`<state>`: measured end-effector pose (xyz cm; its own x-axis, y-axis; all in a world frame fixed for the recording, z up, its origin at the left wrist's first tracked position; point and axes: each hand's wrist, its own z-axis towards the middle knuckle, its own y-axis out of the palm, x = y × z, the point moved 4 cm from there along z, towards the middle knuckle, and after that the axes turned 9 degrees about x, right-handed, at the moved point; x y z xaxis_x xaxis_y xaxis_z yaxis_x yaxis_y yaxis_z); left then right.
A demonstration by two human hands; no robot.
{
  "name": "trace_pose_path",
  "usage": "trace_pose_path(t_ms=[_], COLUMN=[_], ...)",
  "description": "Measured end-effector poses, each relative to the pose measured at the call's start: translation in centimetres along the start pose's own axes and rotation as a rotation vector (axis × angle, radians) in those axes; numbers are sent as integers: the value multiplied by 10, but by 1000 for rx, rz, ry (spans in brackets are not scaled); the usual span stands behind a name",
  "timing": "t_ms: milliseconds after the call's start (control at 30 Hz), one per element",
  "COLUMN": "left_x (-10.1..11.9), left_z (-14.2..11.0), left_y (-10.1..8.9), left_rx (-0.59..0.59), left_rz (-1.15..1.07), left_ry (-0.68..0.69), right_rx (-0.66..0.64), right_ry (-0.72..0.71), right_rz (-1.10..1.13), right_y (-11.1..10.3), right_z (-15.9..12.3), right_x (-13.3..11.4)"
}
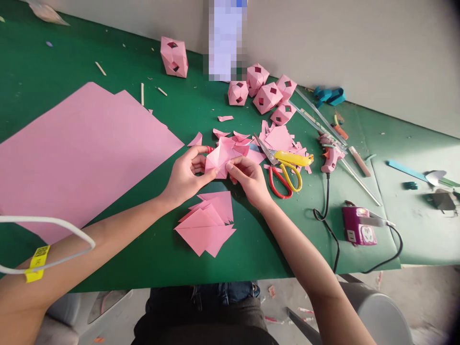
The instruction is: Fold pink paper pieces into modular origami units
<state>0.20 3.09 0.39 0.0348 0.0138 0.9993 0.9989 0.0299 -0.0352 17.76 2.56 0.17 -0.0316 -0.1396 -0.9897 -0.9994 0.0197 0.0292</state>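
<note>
Between my two hands is a folded piece of pink paper (220, 155), held just above the green table. My left hand (189, 170) pinches its left edge, and a red band shows on one finger. On the near right edge, the thumb and fingers of my right hand (246, 175) are closed. Just below lies a small stack of cut pink paper pieces (204, 225). Right of my right hand rest scissors (283, 179) with red and yellow handles, with a yellow cutter (293, 158) across them. Pink paper scraps (280, 138) lie behind.
Large pink sheets (89, 153) cover the table's left. Several pink paper polyhedra (268, 97) stand at the back, another polyhedron (174, 57) farther left. On the right are a glue gun (331, 155), glue sticks (357, 179) and a purple power socket (355, 225) with a cord. A white cable (86, 237) loops at left.
</note>
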Motion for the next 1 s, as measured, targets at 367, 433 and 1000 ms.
trace_pose_path(t_ms=[367,433,1000], left_x=[2,3,-1], left_z=[-2,-1,4], left_y=[0,0,0], left_rx=[-21,-21,-11], left_rz=[42,42,-120], left_ry=[-1,3,-97], right_rx=[45,40,-114], right_ry=[-34,-31,-69], right_rz=[11,0,-218], right_y=[0,0,4], right_z=[1,1,2], right_x=[3,3,0])
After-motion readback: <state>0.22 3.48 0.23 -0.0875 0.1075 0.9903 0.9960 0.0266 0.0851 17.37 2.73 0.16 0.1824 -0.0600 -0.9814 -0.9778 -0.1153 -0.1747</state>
